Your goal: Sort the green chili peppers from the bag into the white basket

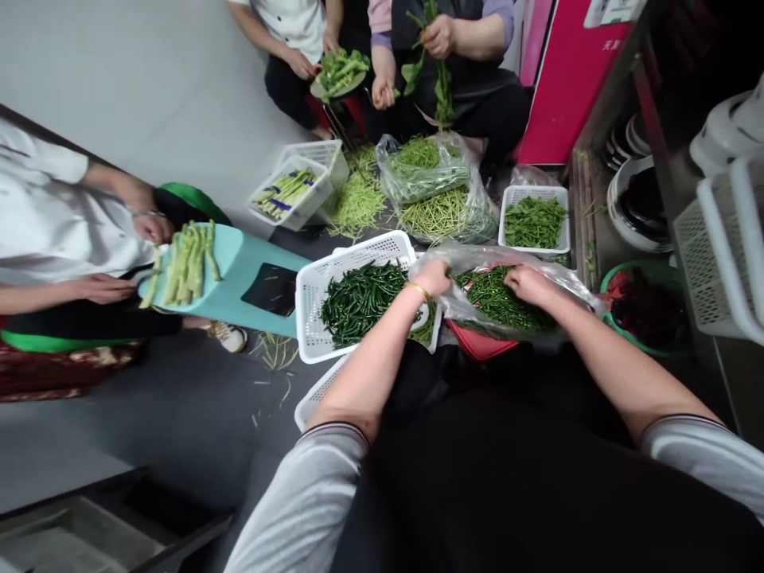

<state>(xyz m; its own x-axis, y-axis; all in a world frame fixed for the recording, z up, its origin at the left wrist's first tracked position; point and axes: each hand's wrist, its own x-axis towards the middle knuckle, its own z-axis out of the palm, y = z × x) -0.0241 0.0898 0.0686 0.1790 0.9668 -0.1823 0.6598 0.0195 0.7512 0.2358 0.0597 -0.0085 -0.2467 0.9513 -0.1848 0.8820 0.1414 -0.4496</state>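
We have our left hand (434,278) curled at the filmy edge of a clear plastic bag (564,278), our right hand (524,283) bent over the slender green chillies (494,296) inside; we cannot tell whether either grip is closed. Just left, glossy, tapering dark chillies (362,304) heap in a perforated white basket (310,322).

Right of the frame's centre, my left hand (434,277) meets the plastic bag (507,255) and my right hand (525,283) touches green chillies (493,298).
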